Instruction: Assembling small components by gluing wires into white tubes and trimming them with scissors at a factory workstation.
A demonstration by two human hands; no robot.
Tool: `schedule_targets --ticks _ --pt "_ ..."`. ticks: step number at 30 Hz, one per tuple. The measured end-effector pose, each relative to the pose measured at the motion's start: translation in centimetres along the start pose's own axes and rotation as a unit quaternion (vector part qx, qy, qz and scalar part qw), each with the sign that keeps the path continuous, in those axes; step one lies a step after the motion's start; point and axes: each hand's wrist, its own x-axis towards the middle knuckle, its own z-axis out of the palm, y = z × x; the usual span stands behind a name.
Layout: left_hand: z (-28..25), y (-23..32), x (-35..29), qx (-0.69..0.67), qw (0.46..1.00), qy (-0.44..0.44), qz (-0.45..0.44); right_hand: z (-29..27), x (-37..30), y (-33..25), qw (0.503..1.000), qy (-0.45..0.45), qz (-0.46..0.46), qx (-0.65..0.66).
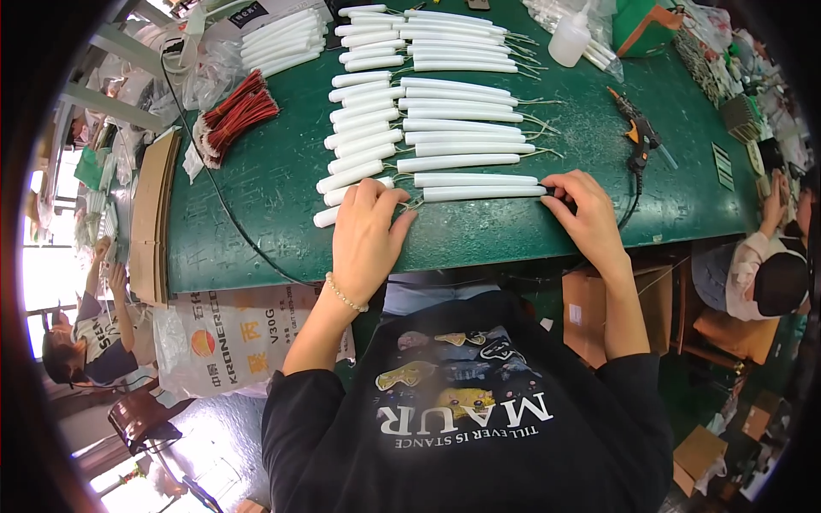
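Note:
At the near edge of the laid-out rows, my left hand bends its fingers over the inner end of the nearest short white tube. Its thumb and forefinger meet by thin wires; exactly what they grip is partly hidden. My right hand pinches the right end of the nearest long white candle-shaped tube, which lies flat on the green table. Beyond it, several more long tubes lie side by side, with thin wires at their right ends. Short tubes line up on their left.
A black-and-orange glue gun lies at the right, its cord running off the near edge. A bundle of red wires, a stack of white tubes and a white squeeze bottle stand farther back. Other people sit at both sides.

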Motion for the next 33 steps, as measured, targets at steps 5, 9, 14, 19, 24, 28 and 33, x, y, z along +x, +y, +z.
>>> schedule_targets --ticks 5,9,14,19,24,28,33 --pt "0.5 0.0 0.4 0.008 1.0 0.017 0.022 0.7 0.5 0.0 0.994 0.03 -0.086 -0.054" --pt "0.7 -0.1 0.7 0.013 0.999 0.021 0.031 1.0 0.9 -0.2 0.993 0.014 -0.1 -0.054" --pt "0.9 -0.1 0.9 0.017 0.996 0.033 0.077 1.4 1.0 0.1 0.988 0.01 -0.138 -0.061" --pt "0.9 0.1 0.8 0.046 0.995 0.056 0.066 1.5 1.0 -0.1 0.99 0.017 -0.125 -0.06" --pt "1.1 -0.3 0.6 0.004 0.998 0.043 0.049 1.6 1.0 -0.2 0.99 0.017 -0.122 -0.061" --pt "0.7 0.1 0.5 -0.097 0.994 -0.007 0.051 1.7 0.9 -0.2 0.991 0.02 -0.122 -0.059" --pt "0.2 0.9 0.6 -0.062 0.994 -0.034 0.081 1.6 0.5 -0.3 0.992 0.023 -0.109 -0.055"
